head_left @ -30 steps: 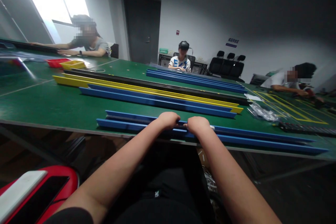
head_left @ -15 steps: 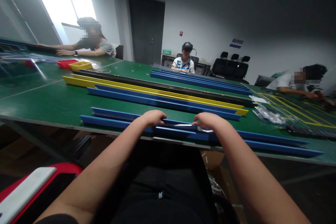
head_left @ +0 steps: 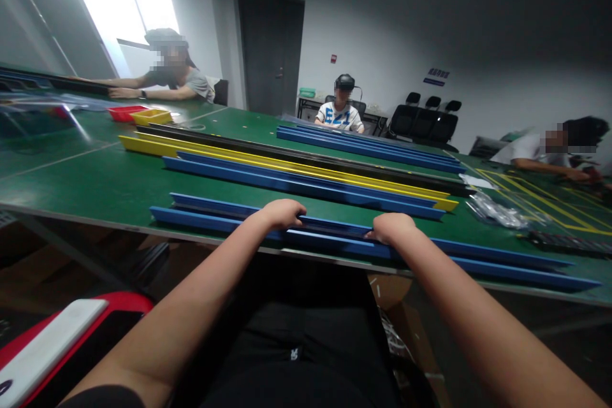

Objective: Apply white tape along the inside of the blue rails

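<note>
A long blue channel-shaped profile (head_left: 201, 219) lies along the table's near edge, with two raised walls. My left hand (head_left: 283, 214) rests over its middle, fingers curled together and fingertips at the far wall. Farther right, my right hand (head_left: 394, 227) is closed and bent down into the same profile, thumb and forefinger low between its walls. Whatever thin thing the fingers of either hand pinch is hidden or too small to make out. Between the hands, the far blue wall shows.
Beyond lie another blue profile (head_left: 306, 186), a yellow profile (head_left: 287, 169), a black profile (head_left: 268, 149) and more blue profiles (head_left: 363, 146). Red (head_left: 127, 115) and yellow trays (head_left: 152, 117) stand left; clear plastic bags (head_left: 497, 211) lie right. Several people sit around the green table (head_left: 86, 185).
My right hand has moved slightly right and lower into the blue profile. The white strip that showed between my hands is out of sight. My left hand has hardly moved.
</note>
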`<state>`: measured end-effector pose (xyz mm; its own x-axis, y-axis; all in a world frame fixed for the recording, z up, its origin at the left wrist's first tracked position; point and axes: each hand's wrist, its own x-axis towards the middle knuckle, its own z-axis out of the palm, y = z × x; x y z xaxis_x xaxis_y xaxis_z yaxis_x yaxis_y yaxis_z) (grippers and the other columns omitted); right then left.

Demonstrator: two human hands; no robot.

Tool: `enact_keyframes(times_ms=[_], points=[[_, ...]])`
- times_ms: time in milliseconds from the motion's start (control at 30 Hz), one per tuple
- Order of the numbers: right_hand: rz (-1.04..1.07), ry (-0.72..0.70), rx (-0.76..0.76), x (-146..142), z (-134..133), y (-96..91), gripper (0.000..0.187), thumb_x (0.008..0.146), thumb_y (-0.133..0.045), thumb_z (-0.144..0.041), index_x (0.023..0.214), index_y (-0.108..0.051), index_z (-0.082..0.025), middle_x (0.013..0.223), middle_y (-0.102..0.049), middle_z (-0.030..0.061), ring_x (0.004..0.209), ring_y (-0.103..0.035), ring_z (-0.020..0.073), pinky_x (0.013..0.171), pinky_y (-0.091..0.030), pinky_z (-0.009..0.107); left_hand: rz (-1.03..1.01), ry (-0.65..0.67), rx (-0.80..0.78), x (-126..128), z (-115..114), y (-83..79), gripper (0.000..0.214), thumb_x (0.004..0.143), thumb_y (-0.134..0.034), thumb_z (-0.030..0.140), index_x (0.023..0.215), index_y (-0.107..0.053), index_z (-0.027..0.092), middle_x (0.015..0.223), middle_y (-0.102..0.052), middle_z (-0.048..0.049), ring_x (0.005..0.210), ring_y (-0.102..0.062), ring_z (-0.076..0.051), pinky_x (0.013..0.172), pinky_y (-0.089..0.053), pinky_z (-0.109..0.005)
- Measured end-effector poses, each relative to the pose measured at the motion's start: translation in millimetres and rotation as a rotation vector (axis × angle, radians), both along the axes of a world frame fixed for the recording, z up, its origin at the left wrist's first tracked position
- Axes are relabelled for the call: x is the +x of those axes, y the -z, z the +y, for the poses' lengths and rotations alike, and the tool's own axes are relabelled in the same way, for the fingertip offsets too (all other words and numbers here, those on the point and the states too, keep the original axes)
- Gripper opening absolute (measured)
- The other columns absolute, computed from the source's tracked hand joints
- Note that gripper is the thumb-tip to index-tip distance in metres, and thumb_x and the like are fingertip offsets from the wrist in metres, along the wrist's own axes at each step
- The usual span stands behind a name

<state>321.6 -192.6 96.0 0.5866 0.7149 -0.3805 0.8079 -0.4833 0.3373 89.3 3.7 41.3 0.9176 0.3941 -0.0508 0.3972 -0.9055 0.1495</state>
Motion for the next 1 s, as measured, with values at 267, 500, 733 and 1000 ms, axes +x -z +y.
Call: enact_keyframes(times_ms=[267,500,733,1000], points=[[-0.031,-0.019,0.021,-6,0,8.2,0.038,0.082,-0.065,-0.044,0.105,-0.076,-0.016,0.116,-0.068,0.0206,0.108,-0.064,0.0341,0.089,-0.050,0.045,0.003,-0.002,0.003,0,1,1.3,0.027,0.077,-0.059,0.045,0.096,-0.069,0.028,0.091,-0.073,-0.0035,0.080,-0.065,-0.021,0.060,-0.040,-0.027],[0.004,-0.022,0.019,2,4,10.1,0.042,0.079,-0.066,-0.046,0.105,-0.076,-0.015,0.115,-0.069,0.0213,0.105,-0.065,0.0365,0.085,-0.052,0.047,0.021,-0.024,-0.016,2,0,-0.5,0.033,0.076,-0.059,0.048,0.099,-0.069,0.028,0.090,-0.073,-0.0032,0.080,-0.065,-0.021,0.062,-0.042,-0.026],[0.043,-0.026,0.034,10,5,12.1,0.046,0.076,-0.068,-0.054,0.102,-0.077,-0.017,0.113,-0.069,0.0219,0.104,-0.065,0.0368,0.084,-0.051,0.048,0.075,-0.051,-0.014,7,-2,-2.5,0.038,0.073,-0.058,0.047,0.105,-0.069,0.028,0.099,-0.074,-0.0039,0.086,-0.066,-0.022,0.067,-0.046,-0.026],[0.061,-0.045,0.063,11,4,12.4,0.048,0.074,-0.070,-0.055,0.102,-0.077,-0.017,0.112,-0.069,0.0213,0.104,-0.065,0.0367,0.085,-0.051,0.048,0.108,-0.074,-0.036,17,-8,-3.3,0.038,0.074,-0.058,0.049,0.103,-0.069,0.027,0.100,-0.074,-0.0049,0.087,-0.067,-0.023,0.069,-0.048,-0.027]])
